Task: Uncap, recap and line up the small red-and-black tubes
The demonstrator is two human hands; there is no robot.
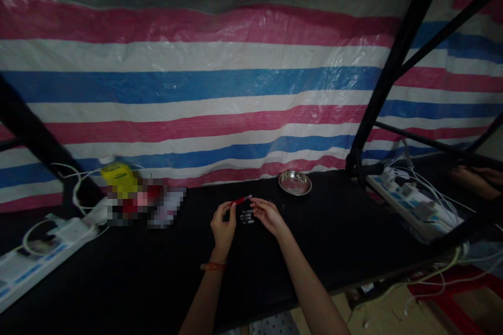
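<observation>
Fingers of the left hand [223,222] close on 1 red stick-like item [240,200]; right-hand [268,215] fingers meet its tip, grip unclear. The item sits above the black table [251,272]. White print below and the yellow bottle's [120,177] label are illegible.

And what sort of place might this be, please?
Probably a makeshift shared workbench: black tabletop, white multi-socket power strip crowded with plugs, and red, white and blue striped plastic sheeting hung behind.
</observation>
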